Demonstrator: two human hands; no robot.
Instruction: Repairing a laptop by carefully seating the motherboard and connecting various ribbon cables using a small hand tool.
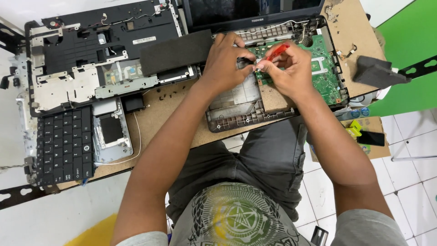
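— Over the opened laptop base (236, 107), at the green circuit board (325, 73): right hand (291, 68) gripping a red screwdriver (278, 51), left hand (225, 61) pinching a small part beside its tip.
— Mid-unfastening, probably — calls for a steady tip, firm pinch.

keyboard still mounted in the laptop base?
No: the black keyboard lies apart on the board at the far left, while both hands work over the opened laptop base with its green circuit board exposed.
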